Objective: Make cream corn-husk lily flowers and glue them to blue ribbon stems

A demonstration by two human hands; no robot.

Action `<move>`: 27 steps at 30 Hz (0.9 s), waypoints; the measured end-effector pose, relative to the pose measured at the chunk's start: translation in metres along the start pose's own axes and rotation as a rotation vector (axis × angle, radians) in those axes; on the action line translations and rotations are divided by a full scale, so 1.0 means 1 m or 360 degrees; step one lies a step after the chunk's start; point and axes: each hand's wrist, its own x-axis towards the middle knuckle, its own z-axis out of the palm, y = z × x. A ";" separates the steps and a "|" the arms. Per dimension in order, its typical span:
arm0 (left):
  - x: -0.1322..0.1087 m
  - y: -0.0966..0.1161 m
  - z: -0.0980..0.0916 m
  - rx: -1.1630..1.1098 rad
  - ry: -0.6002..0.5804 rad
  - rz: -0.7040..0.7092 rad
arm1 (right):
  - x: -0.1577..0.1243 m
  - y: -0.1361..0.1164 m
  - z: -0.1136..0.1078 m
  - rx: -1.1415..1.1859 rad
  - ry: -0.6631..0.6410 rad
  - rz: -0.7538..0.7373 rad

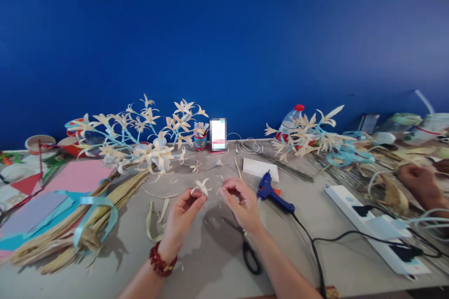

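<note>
The cream flower [201, 188] is above the middle of the table, pinched between the thumb and fingers of the left hand [188, 209]. The right hand [242, 200] is just beside it, thumb and fingertips drawn close together; I cannot tell whether they grip anything. The gray table [206, 266] runs back to a plain blue wall [224, 46]. A patterned cup [200, 142] holds upright pen-like sticks, and a red-capped bottle [291, 119] stands behind the right one of two flower sprays [312, 134]. Counted, there is one pair of scissors [244, 248], one blue glue gun [271, 192] and one white power strip [370, 228]. One co-worker's hand [414, 181] is at the far right.
</note>
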 end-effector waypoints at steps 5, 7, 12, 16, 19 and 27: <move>-0.001 -0.003 -0.002 -0.0045 -0.0073 -0.0032 | -0.002 0.005 0.010 0.0030 -0.0102 0.0111; -0.001 -0.005 -0.004 -0.0021 -0.0111 -0.0049 | -0.004 0.005 0.013 0.0011 -0.0122 0.0129; -0.001 -0.008 -0.008 -0.0065 -0.0132 -0.0172 | -0.007 0.008 0.018 -0.0015 -0.0165 0.0207; -0.002 -0.006 -0.010 -0.0253 -0.0160 -0.0259 | -0.009 0.012 0.019 -0.0012 -0.0177 0.0245; -0.002 -0.006 -0.010 -0.0385 -0.0210 -0.0299 | -0.010 0.010 0.019 -0.0055 -0.0168 0.0218; -0.002 -0.015 -0.010 -0.0467 -0.0225 -0.0332 | -0.012 -0.004 0.018 -0.0352 -0.0203 -0.0078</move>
